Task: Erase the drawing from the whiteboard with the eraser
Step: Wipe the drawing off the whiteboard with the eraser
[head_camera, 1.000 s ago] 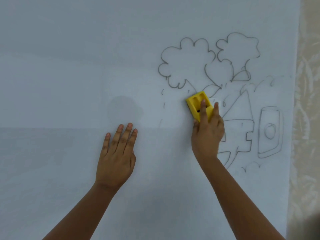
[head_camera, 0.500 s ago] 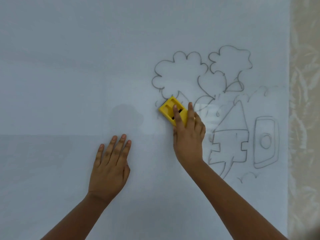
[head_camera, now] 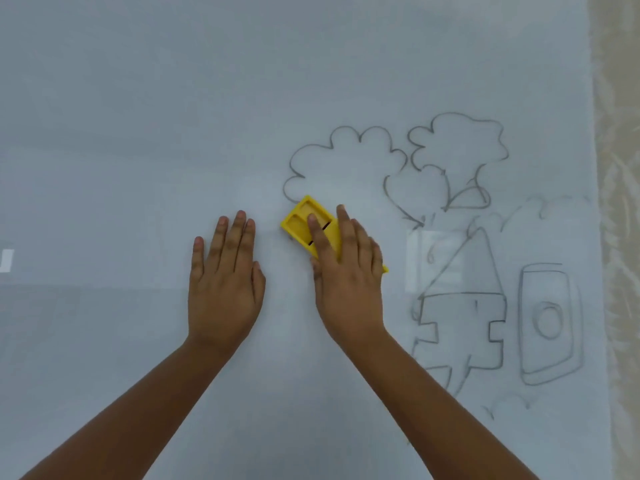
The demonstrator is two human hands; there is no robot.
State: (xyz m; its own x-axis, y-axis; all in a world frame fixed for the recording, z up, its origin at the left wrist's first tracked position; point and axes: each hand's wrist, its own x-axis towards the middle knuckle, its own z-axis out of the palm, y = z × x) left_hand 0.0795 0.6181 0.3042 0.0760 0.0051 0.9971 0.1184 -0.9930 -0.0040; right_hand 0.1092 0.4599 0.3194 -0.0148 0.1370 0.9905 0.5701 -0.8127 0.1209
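Observation:
The whiteboard [head_camera: 138,116] fills the view. A grey line drawing [head_camera: 460,244] of cloud-like trees, a pointed house and a rounded box covers its right half. My right hand [head_camera: 349,275] presses a yellow eraser [head_camera: 304,221] flat on the board at the lower left edge of the left tree outline, fingers laid over it. The eraser's right part is hidden under the hand. My left hand [head_camera: 225,275] lies flat on the board just left of the eraser, fingers together, holding nothing. Faint smudged strokes show around the house's left side.
The whiteboard's right edge runs down near a cream patterned wall or curtain [head_camera: 620,237]. A bright reflection patch [head_camera: 426,258] sits on the board left of the house roof. A small white glare mark [head_camera: 6,259] shows at the far left.
My right hand has slid the eraser leftwards across the drawing, from beside the house roof to the left tree's lower edge. Strokes below the left tree are wiped away. The left hand stays flat.

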